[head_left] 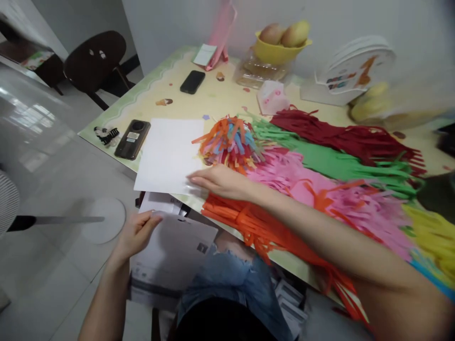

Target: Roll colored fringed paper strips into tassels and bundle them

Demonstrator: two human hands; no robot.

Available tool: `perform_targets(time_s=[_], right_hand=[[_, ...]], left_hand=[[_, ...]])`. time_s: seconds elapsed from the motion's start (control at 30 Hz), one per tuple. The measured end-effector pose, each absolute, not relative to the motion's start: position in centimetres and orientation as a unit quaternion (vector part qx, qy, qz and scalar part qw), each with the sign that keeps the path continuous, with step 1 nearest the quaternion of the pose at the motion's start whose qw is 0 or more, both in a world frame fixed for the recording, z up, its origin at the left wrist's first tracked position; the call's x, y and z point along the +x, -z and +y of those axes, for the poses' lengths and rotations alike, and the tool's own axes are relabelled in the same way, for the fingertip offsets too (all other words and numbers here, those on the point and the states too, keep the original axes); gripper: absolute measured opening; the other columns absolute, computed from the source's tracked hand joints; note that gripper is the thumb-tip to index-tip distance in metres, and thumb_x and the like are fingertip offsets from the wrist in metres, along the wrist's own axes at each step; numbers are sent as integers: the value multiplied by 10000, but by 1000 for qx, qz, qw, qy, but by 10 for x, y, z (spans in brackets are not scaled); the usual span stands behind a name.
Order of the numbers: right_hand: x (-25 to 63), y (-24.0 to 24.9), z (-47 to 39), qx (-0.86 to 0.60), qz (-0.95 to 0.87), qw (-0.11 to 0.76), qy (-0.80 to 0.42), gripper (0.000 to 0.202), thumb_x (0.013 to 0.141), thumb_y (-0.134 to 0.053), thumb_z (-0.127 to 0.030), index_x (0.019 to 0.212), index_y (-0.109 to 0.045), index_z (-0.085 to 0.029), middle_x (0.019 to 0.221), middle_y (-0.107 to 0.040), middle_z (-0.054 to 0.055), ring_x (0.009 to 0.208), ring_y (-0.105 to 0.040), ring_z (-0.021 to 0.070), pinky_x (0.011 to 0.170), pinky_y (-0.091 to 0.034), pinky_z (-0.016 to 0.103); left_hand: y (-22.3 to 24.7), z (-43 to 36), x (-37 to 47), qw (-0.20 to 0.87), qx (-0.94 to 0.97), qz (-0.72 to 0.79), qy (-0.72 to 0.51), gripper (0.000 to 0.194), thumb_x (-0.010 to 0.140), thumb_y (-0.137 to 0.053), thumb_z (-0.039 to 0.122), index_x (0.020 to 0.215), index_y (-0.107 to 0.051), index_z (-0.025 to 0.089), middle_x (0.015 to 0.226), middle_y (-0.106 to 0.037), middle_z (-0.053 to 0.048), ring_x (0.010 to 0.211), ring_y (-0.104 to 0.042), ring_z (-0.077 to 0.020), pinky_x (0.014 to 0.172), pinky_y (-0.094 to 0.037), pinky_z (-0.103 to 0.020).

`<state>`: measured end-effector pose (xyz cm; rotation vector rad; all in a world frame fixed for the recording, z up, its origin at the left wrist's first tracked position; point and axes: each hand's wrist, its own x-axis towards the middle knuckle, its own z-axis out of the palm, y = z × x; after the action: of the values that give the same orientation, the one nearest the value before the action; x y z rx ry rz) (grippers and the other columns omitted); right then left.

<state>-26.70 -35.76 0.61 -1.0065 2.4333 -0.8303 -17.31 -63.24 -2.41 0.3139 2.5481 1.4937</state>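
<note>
A white sheet of paper [170, 151] lies on the table's left part, its near edge reaching the front edge. My right hand [222, 182] is at the paper's lower right corner with fingers pressed together. A faint shiny, clear patch shows under its fingertips, too blurred to name. My left hand [140, 232] is off the table, above a white box [170, 251], thumb and finger pinched together; what they hold, if anything, is too small to tell. Beside the paper sits a multicoloured pom-pom of fringed strips [231, 144]. An orange fringed bundle [249, 220] lies under my right forearm.
Pink [305, 177], green [327, 158] and dark red [330, 132] fringed bundles cover the table's right. Left of the paper are a phone [133, 139] and a hair claw clip [106, 135]. Another phone [192, 82] lies farther back. A fan [103, 220] stands on the floor.
</note>
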Motion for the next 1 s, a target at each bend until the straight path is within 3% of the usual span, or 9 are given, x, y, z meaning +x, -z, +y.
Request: perform_targets(time_s=[0.1,0.17,0.23,0.3,0.43,0.6,0.77,0.9,1.0], right_hand=[[-295,21,-378,-367,911,99,163,618,1026,-463,-347,1510,-434,36,1602,-369,282,1510,-376,355,1234,-327,490],[-300,36,-382,-373,917,98,99,665,1020,-487,-347,1537,-381,57,1632,-282,287,1546,-287,383,1265,-264,541],[-293,45,-376,-376,918,104,67,654,1021,-494,-358,1536,-400,35,1630,-301,269,1540,-301,378,1266,-271,549],[-279,49,-362,-381,917,101,53,648,1015,-514,-363,1530,-418,19,1624,-320,257,1533,-323,369,1261,-296,539],[-257,44,-338,-403,910,82,58,612,1002,-539,-344,1495,-466,10,1602,-371,266,1506,-380,371,1238,-348,538],[-289,38,-353,-382,908,51,165,326,1011,-453,-249,1224,-651,-101,1347,-650,208,1204,-655,296,1051,-523,471],[-347,55,-410,-292,907,-14,304,385,865,-436,-46,1219,-566,-121,1278,-625,166,1105,-634,238,965,-529,384],[-360,67,-435,-278,914,-31,295,356,914,-369,-41,1209,-549,-127,1247,-606,170,1115,-600,245,975,-503,382],[-359,70,-438,-275,921,-45,271,324,941,-348,-54,1180,-550,-138,1206,-601,167,1070,-593,249,959,-498,378]], left_hand=[[20,-636,-189,128,141,861,-472,527,935,-516,552,550,-535,193,517,-522,-8,520,-520,-150,524,-427,-254],[19,-637,-202,131,148,863,-464,496,936,-505,575,644,-655,203,662,-681,-49,795,-709,-254,758,-571,-334],[20,-637,-216,138,154,863,-461,451,938,-508,577,814,-752,219,901,-781,-60,1189,-674,-336,1081,-503,-460],[24,-635,-229,165,166,857,-459,418,946,-510,556,967,-773,231,1112,-785,-48,1404,-526,-345,1232,-344,-527],[41,-625,-252,172,191,845,-468,396,954,-484,518,867,-720,212,1280,-730,-76,1447,-472,-350,1276,-228,-567],[57,-618,-263,175,215,834,-477,426,973,-446,520,736,-635,221,1203,-764,-52,1387,-539,-350,1288,-187,-563],[59,-620,-264,187,192,836,-479,476,954,-452,599,742,-655,225,1206,-763,-49,1441,-467,-370,1285,-178,-590],[63,-620,-263,193,159,843,-476,490,928,-464,639,780,-687,228,1303,-716,-37,1529,-281,-386,1264,-230,-615],[62,-618,-262,196,164,839,-480,494,937,-451,616,749,-680,222,1287,-724,-26,1522,-311,-382,1269,-213,-616]])
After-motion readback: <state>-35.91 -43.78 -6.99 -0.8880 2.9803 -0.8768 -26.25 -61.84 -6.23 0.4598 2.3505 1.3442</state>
